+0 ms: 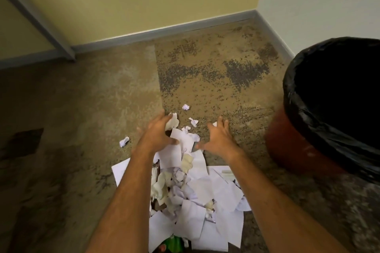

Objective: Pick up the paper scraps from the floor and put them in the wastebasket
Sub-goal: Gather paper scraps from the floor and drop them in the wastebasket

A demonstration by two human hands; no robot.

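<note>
My left hand [158,133] lies spread over the far end of the paper scraps [195,191], with its fingers straight against a crumpled cream piece [173,122] and its thumb on a flat white sheet [174,154]. My right hand [220,139] is open too, fingers splayed, just beside the heap. I cannot tell whether it touches the floor [82,129]. The heap lies on the floor between my forearms. Three small paper balls [185,107] lie apart from it, two beyond my fingers and one to the left. The wastebasket [292,146], red with a black bag [298,88] over its rim, stands to my right, near the heap and not touching it.
</note>
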